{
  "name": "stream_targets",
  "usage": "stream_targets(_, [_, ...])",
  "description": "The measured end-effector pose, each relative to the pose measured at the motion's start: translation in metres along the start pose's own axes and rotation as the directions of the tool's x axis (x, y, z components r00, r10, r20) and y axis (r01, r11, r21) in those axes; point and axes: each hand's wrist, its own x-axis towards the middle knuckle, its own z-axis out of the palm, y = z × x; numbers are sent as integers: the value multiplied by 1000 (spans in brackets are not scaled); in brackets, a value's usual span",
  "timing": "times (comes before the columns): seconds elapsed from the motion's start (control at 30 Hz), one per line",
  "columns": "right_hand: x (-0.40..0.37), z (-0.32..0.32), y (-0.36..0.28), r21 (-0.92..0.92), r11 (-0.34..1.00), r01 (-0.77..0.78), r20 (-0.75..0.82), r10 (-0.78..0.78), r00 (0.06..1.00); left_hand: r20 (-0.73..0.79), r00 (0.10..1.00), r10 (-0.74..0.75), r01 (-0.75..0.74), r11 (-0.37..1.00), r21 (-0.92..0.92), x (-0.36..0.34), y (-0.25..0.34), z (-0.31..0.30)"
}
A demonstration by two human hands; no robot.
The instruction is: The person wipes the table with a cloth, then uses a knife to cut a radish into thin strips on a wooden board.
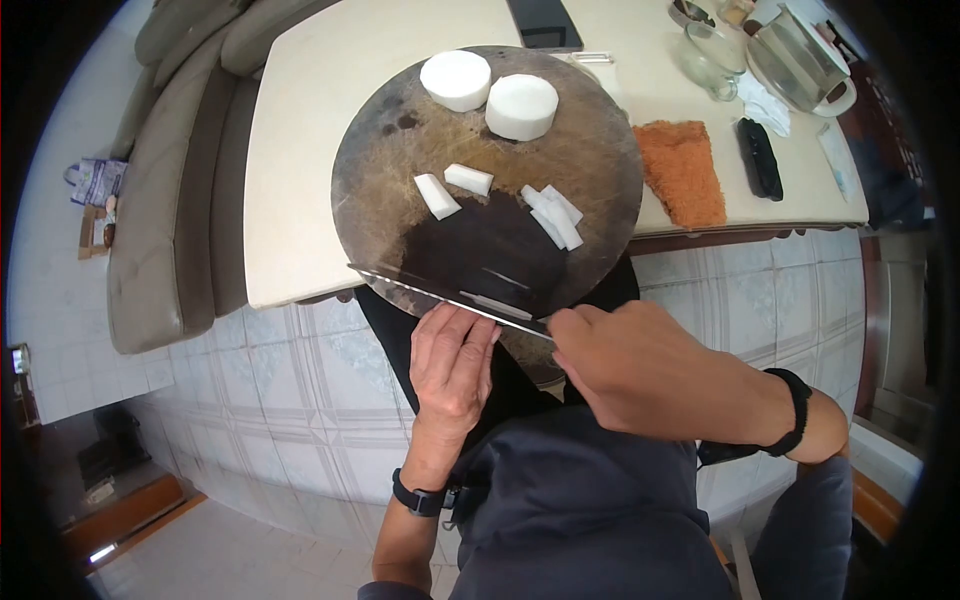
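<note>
We wear a dark slate-grey fabric top (pixel 590 510) whose long sleeves end near the elbows, the right sleeve (pixel 815 525) bunched in soft folds. A black strap wristband with a small buckle (pixel 420 498) circles the wrist behind our bare left hand (pixel 455 365). A plain thin black band (pixel 797 410) sits behind our bare right hand (pixel 640 365). Black cloth (pixel 385 325) covers our front.

Passable at 9 o'clock over bare cutting board (pixel 380 170). Blocked at 12 o'clock by two white rounds (pixel 521 106), centre by cut strips (pixel 553 215), 6 o'clock by knife (pixel 440 293), 3 o'clock by orange cloth (pixel 682 170).
</note>
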Motion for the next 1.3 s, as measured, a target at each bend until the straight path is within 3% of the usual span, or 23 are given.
stream_targets(0.13, [15, 18, 1, 20, 1000, -13, -78, 14, 997, -9, 1000, 9, -9, 1000, -2, -1, -1, 0])
stream_targets(0.33, [14, 15, 9, 204, 971, -129, -210, 172, 962, 1, 999, -38, 38, 998, -50, 2, 4, -4])
stream_targets(0.4, [1, 8, 12, 285, 950, -130, -308, 219, 926, 0, 985, -172, 169, 971, -167, 7, 9, -8])
stream_targets(0.53, [-16, -7, 11, 445, 869, -217, -278, 364, 889, 8, 986, -165, 164, 976, -146, 25, 12, -12])
stream_targets(0.6, [-23, -14, 11, 634, 723, -276, -189, 491, 850, -7, 988, -155, 153, 980, -124, 42, 14, -13])
stream_targets(0.8, [-39, -11, 26, 688, 690, -226, -286, 544, 788, 129, 987, -97, 113, 986, -120, 79, 17, 9])
stream_targets(0.9, [-48, -12, 27, 722, 648, -245, -256, 578, 775, 239, 966, -103, 128, 987, -96, 87, 24, 23])
stream_targets(1.23, [-68, -2, 33, 756, 608, -241, -234, 595, 769, 294, 952, -89, 111, 992, -61, 91, 20, 31])
stream_targets(1.3, [-69, -2, 31, 746, 620, -243, -236, 586, 775, 282, 959, 12, -10, 1000, -7, 90, 18, 32])
